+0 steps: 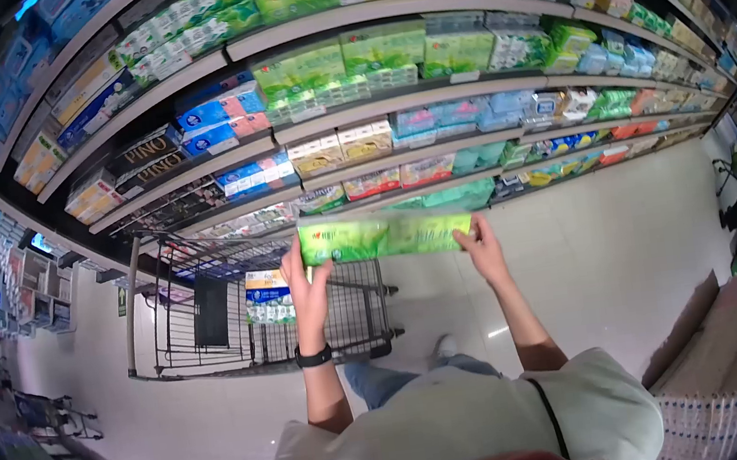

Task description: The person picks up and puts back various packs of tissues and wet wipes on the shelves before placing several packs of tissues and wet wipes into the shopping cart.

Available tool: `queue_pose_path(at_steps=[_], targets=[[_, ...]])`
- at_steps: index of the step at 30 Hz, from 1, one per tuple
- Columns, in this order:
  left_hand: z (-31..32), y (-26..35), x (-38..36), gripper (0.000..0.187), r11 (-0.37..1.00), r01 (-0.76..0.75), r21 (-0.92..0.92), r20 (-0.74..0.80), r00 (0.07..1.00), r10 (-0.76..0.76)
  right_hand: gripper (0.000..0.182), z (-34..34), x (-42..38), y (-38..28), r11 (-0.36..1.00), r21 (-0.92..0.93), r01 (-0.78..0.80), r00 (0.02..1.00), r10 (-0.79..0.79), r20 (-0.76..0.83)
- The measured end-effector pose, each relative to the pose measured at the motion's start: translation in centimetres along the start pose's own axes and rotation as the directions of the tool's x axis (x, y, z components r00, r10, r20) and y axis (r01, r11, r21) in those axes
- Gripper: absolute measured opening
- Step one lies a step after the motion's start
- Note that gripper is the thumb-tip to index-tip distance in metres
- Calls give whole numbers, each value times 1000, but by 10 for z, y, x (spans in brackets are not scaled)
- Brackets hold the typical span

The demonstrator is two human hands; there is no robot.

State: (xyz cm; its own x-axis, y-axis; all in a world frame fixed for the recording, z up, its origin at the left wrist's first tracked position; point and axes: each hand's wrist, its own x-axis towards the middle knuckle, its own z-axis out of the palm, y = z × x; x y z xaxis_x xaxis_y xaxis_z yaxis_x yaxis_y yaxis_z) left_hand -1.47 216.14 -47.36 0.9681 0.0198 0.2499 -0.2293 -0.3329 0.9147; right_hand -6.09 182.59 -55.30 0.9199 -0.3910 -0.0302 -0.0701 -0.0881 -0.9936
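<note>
A long green plastic-wrapped pack of tissues [388,237] is held up level in front of me, between both hands. My left hand [303,279], with a black band at the wrist, grips its left end, thumb on the near face. At the right end, my right hand [481,244] pinches the corner. Below and left of the pack stands a metal shopping cart [360,314]. Inside the cart lies a white, blue and yellow pack of paper goods [268,296], close to my left forearm.
Shelves [408,101] of tissue packs curve across the far side, with similar green packs [298,71] on them. Stacked cartons [706,354] stand at the lower right. Pale tiled floor [589,230] lies right of the cart. Another cart [50,411] is at the far left.
</note>
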Motion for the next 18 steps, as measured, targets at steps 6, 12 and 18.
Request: queue_pose_path(at_steps=[6,12,18], targets=[[65,135,-2,64,883,3,-469,113,992,57,38,-137,-4,-102,979,25,202,949,-189,-252],[98,170,-17,67,889,-92,-448,88,985,147,37,-178,-3,-113,929,239,282,943,-222,-250],[126,174,-10,65,868,-93,-487,85,985,153,37,-211,3,-102,955,216,205,970,-168,-177]])
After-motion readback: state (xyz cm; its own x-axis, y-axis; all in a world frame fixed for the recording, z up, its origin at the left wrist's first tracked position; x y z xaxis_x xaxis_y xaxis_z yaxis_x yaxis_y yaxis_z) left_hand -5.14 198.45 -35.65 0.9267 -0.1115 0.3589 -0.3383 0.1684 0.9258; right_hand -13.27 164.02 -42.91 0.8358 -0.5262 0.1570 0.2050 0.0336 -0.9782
